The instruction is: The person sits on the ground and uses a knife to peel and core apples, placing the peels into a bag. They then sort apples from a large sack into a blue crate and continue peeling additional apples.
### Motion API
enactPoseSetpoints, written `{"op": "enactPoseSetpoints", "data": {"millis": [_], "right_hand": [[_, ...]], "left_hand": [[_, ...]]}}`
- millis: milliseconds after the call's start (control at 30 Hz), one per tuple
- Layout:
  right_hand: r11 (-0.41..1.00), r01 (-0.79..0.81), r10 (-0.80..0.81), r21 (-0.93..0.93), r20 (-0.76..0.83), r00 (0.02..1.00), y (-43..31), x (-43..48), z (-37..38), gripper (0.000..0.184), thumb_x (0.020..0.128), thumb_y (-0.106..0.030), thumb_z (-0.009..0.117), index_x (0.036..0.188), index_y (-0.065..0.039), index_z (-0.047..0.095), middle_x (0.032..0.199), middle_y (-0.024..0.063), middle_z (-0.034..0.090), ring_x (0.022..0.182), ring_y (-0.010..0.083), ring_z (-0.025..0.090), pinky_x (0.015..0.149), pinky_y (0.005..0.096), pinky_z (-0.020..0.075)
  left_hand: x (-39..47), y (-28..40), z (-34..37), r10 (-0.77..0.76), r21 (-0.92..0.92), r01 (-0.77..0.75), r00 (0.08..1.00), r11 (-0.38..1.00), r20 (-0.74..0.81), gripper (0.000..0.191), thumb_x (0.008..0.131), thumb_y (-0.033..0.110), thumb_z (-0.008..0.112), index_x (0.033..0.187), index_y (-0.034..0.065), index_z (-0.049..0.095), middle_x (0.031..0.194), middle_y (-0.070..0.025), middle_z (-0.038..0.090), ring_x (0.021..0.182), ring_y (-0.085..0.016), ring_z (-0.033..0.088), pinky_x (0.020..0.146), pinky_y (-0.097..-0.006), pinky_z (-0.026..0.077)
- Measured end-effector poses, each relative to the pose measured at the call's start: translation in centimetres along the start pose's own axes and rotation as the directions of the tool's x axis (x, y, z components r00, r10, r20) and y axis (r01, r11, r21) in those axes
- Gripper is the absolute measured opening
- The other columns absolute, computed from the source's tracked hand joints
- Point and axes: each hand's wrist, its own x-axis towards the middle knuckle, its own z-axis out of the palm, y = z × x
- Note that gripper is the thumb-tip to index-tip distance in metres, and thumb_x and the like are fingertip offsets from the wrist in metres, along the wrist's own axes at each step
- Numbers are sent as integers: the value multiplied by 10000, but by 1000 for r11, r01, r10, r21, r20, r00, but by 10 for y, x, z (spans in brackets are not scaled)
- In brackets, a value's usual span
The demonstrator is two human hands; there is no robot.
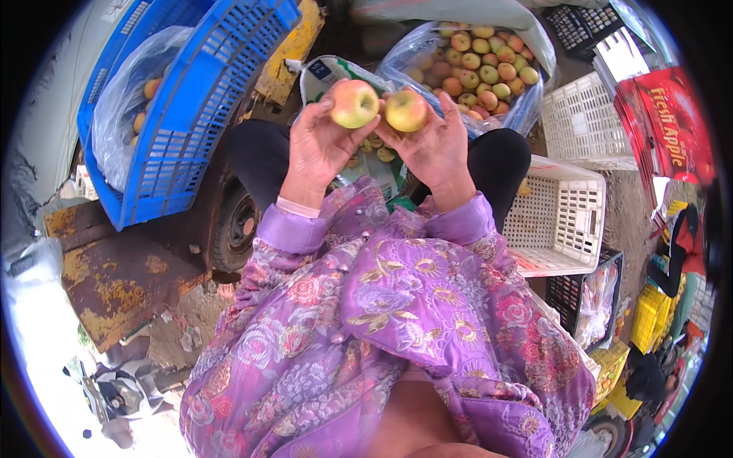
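My left hand [320, 149] holds a red and yellow apple [355, 104], its hollow end facing up. Close beside it, my right hand [430, 146] holds a smaller yellow-red apple [406, 111] by the fingers. The two apples are near each other but apart. Beyond my right hand lies a heap of apples [488, 74] in a clear plastic liner bag [395, 51]. Under my hands, between my knees, a green and white sack [326, 71] holds several apple pieces or damaged apples [385, 153], partly hidden by my hands.
A blue plastic crate [189, 120] with lined apples stands on the left, above a rusty metal frame [114, 275] and a wheel [236, 226]. White crates [572, 214] stand on the right, near a red apple carton [667, 126]. Yellow crates [650, 318] and a person [681, 246] appear at far right.
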Motion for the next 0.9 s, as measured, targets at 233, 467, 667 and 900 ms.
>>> {"op": "enactPoseSetpoints", "data": {"millis": [233, 467, 667, 900], "right_hand": [[972, 121, -89, -200, 160, 983, -3, -3, -6, 428, 950, -235, 508, 1305, -14, 417, 1223, 171, 540, 1157, 342, 551, 1035, 473, 430], [318, 571, -405, -757, 436, 804, 3, 1, -13, 739, 829, -144, 755, 1430, -23, 343, 1255, 144, 535, 1085, 261, 604, 951, 345, 493], [-105, 566, -323, -818, 566, 758, 0, -7, -12, 795, 780, -84, 779, 1441, -38, 340, 1273, 144, 564, 1106, 224, 600, 897, 345, 512], [419, 478, -540, -772, 211, 815, -28, -11, -18, 418, 942, -155, 625, 1292, 20, 477, 1104, 131, 641, 1006, 183, 634, 844, 270, 517]], "left_hand": [[-5, -1, -2, -12, 30, 10, 999, 1000, 53, 387, 812, 153, 584, 1163, 9, 504, 1167, -209, 577, 1171, -395, 551, 1014, -517, 462], [3, -19, 0, -224, 291, 299, 939, 909, -262, 396, 902, 430, 610, 961, 38, 596, 898, -162, 652, 789, -302, 677, 700, -412, 571], [9, -32, 3, -260, 385, 268, 963, 883, -75, 675, 919, 600, 482, 1266, 22, 516, 983, -129, 647, 777, -262, 665, 697, -369, 564], [18, -26, -10, -400, -32, 416, 891, 909, 216, 738, 908, 651, 398, 1223, -3, 532, 863, -139, 620, 702, -287, 637, 611, -407, 539]]}}
